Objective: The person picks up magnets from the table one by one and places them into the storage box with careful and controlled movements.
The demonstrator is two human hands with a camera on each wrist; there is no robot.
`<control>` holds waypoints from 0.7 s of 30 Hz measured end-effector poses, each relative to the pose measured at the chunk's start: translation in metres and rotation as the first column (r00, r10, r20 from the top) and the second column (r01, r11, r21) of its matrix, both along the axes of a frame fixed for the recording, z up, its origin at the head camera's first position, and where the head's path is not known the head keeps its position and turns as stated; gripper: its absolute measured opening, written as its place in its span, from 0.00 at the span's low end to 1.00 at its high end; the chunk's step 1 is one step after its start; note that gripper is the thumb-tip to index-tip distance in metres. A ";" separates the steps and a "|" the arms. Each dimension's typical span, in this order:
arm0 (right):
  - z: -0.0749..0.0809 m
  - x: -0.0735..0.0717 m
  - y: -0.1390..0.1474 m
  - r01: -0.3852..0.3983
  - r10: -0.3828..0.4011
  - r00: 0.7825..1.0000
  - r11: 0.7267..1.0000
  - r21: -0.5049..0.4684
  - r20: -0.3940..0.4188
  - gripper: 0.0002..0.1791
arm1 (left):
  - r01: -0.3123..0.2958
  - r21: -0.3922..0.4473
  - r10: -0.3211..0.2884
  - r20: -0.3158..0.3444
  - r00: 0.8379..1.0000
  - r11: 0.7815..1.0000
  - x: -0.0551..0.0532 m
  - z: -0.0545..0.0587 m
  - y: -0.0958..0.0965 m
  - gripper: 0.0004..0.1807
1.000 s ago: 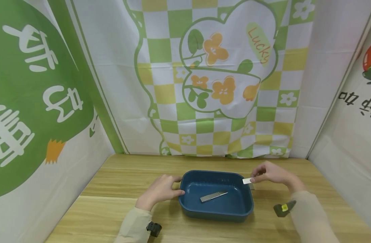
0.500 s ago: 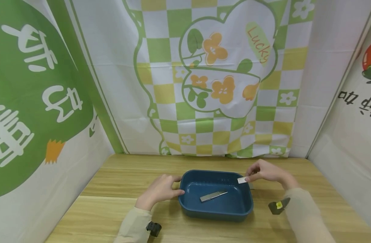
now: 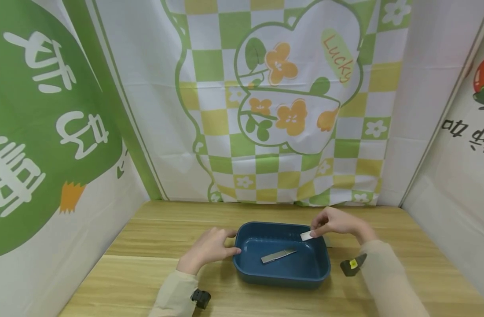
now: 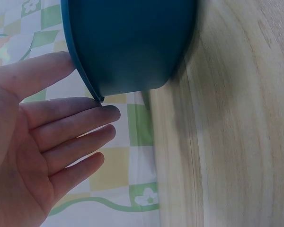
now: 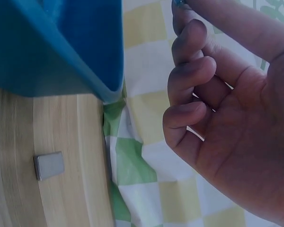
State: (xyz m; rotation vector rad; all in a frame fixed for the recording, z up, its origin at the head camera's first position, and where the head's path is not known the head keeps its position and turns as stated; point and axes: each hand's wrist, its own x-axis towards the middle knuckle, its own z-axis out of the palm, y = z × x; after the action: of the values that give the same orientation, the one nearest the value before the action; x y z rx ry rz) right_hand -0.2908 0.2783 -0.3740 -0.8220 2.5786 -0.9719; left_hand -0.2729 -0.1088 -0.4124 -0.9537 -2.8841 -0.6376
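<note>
A dark blue rectangular bin (image 3: 281, 280) stands on the table. At its left end my left hand (image 3: 208, 246) touches the rim with thumb and forefinger; in the left wrist view the fingers (image 4: 80, 146) lie fairly straight. My right hand (image 3: 337, 221) pinches a small flat whitish rectangular piece (image 3: 306, 236) between thumb and fingers, over the bin's far right corner. On the bin floor lies a slim silvery piece (image 3: 274, 256) with a narrower right end; its kind is unclear. The pinched piece is practically out of the right wrist view.
A small silver-grey block (image 5: 49, 165) lies on the wooden table (image 3: 147, 255) just right of the bin, mostly hidden in the head view. Behind the table hangs a checked green, yellow and white cloth (image 3: 265, 185). Printed cloths line both sides.
My right hand has moved left, carrying the whitish piece from the bin's right rim to inside its outline. The left hand, the bin and the silvery piece have stayed put.
</note>
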 end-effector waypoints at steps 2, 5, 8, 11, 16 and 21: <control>0.001 -0.001 -0.002 0.002 -0.002 1.000 1.000 0.004 0.006 0.09 | 0.003 -0.002 -0.003 -0.001 1.000 1.000 0.000 0.000 0.000 0.29; 0.001 -0.002 -0.005 -0.006 0.006 1.000 1.000 0.004 0.010 0.09 | 0.008 -0.003 -0.008 -0.005 1.000 1.000 0.000 0.000 -0.001 0.29; 0.002 -0.003 -0.008 -0.019 0.019 1.000 1.000 -0.001 0.014 0.09 | 0.006 0.000 -0.006 -0.004 1.000 1.000 0.000 0.000 -0.001 0.29; 0.001 -0.003 -0.011 -0.028 0.028 0.999 1.000 -0.010 0.023 0.09 | 0.006 0.002 -0.006 0.000 1.000 1.000 0.000 0.000 -0.001 0.29; 0.000 -0.005 -0.017 -0.036 0.037 0.999 0.999 -0.029 0.040 0.07 | 0.004 0.003 -0.004 0.000 1.000 1.000 0.000 0.000 -0.001 0.29; -0.004 -0.009 -0.021 -0.048 0.049 0.998 0.999 -0.021 0.041 0.07 | 0.000 -0.004 0.000 -0.011 1.000 1.000 0.000 -0.001 0.000 0.29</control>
State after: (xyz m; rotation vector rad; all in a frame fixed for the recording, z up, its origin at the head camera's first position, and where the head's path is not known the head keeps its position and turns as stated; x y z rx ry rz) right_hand -0.2999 0.2573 -0.3776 -0.8568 2.5060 -0.9915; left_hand -0.2732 -0.1092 -0.4131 -0.9546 -2.8769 -0.6254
